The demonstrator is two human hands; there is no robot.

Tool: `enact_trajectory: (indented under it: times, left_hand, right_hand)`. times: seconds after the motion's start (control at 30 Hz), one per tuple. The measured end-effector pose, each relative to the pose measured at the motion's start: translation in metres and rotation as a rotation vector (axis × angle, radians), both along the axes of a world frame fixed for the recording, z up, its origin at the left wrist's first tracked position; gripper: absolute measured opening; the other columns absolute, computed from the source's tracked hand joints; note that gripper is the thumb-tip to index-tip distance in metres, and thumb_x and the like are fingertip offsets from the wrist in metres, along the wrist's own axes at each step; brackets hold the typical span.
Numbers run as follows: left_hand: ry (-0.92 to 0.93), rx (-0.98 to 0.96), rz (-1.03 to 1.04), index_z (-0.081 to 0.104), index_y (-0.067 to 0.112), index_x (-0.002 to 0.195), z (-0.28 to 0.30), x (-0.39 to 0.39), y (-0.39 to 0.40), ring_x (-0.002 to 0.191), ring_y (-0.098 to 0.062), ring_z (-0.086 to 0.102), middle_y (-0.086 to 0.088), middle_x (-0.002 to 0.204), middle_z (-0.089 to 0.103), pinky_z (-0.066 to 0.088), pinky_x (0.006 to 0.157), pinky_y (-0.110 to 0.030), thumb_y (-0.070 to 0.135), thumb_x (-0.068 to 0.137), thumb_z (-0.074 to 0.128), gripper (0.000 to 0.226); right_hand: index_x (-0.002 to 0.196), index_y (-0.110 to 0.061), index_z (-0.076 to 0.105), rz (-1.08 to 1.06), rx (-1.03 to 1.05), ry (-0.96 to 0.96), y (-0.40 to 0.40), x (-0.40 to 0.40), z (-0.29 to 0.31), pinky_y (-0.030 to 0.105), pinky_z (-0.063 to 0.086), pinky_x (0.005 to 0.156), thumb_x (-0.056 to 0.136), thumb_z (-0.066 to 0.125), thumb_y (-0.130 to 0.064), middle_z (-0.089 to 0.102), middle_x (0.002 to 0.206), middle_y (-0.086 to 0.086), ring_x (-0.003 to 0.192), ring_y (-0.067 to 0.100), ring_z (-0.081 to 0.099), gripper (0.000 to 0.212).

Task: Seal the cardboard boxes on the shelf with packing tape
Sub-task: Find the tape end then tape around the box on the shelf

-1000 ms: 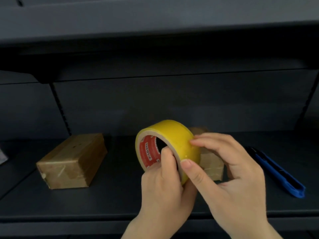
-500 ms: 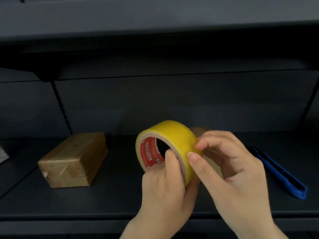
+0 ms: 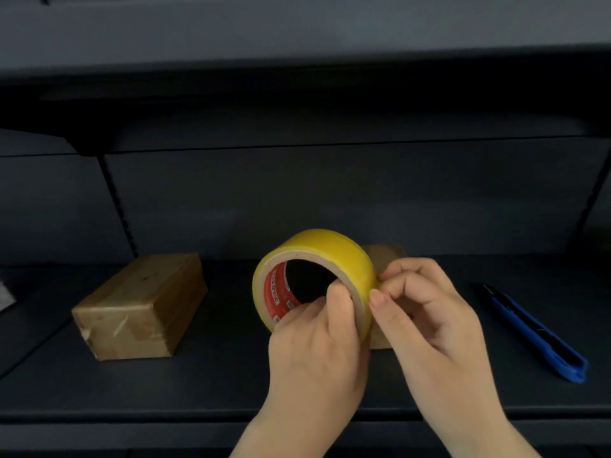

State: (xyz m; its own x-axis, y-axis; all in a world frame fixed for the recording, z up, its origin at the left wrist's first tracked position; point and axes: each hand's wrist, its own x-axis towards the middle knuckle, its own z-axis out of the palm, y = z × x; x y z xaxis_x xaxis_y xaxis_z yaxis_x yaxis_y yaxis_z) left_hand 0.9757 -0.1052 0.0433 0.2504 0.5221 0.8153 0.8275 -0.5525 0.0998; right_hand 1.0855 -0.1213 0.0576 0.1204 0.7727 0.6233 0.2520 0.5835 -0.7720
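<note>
A yellow roll of packing tape (image 3: 325, 251) with a red-printed core is held upright above the shelf's front. My left hand (image 3: 317, 352) grips its lower rim, thumb inside the core. My right hand (image 3: 429, 322) has curled fingers, and its thumb and fingertips pinch at the roll's right side. One cardboard box (image 3: 139, 305) lies on the dark shelf (image 3: 215, 385) at the left, with clear tape on its near end. A second cardboard box (image 3: 383, 256) sits behind the roll and my right hand, mostly hidden.
A blue utility knife (image 3: 535, 332) lies on the shelf at the right, pointing toward the front edge. An upper shelf overhangs the space. A pale object shows at the far left edge (image 3: 5, 295).
My right hand's fingers have curled tighter and slid down the roll's right side. The roll has tilted slightly, and more of its core opening shows.
</note>
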Motion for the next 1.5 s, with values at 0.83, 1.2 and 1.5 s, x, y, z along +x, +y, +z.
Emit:
enact_trajectory:
  times: [0.83, 1.2, 1.5]
  left_hand:
    - [-0.073, -0.169, -0.179, 0.035, 0.010, 0.108, 0.004, 0.010, 0.001, 0.040, -0.008, 0.056, 0.005, 0.063, 0.064, 0.039, 0.035, -0.018, 0.031, 0.074, 0.050, 0.043]
    - [-0.387, -0.677, -0.585, 0.025, 0.064, 0.108, 0.001, 0.018, -0.010, 0.095, 0.005, 0.060, 0.028, 0.114, 0.050, 0.056, 0.079, -0.033, 0.046, 0.068, 0.065, 0.059]
    - [-0.420, -0.687, -0.554, 0.016, 0.081, 0.093, -0.005, 0.017, -0.011, 0.090, 0.004, 0.061, 0.030, 0.107, 0.052, 0.058, 0.073, -0.032, 0.050, 0.064, 0.063, 0.064]
  right_hand:
    - [0.104, -0.032, 0.066, 0.004, 0.281, -0.174, 0.007, 0.019, -0.004, 0.010, 0.044, 0.082, 0.079, 0.062, -0.030, 0.056, 0.106, -0.015, 0.105, 0.006, 0.056, 0.026]
    - [0.089, -0.032, 0.060, 0.111, 0.339, -0.586, 0.005, 0.050, 0.021, 0.014, 0.043, 0.083, 0.079, 0.062, -0.036, 0.055, 0.091, -0.021, 0.097, -0.001, 0.053, 0.010]
    - [0.080, -0.028, 0.055, 0.078, 0.341, -0.601, 0.005, 0.047, 0.014, 0.014, 0.045, 0.068, 0.080, 0.059, -0.034, 0.053, 0.080, -0.016, 0.078, -0.002, 0.052, 0.007]
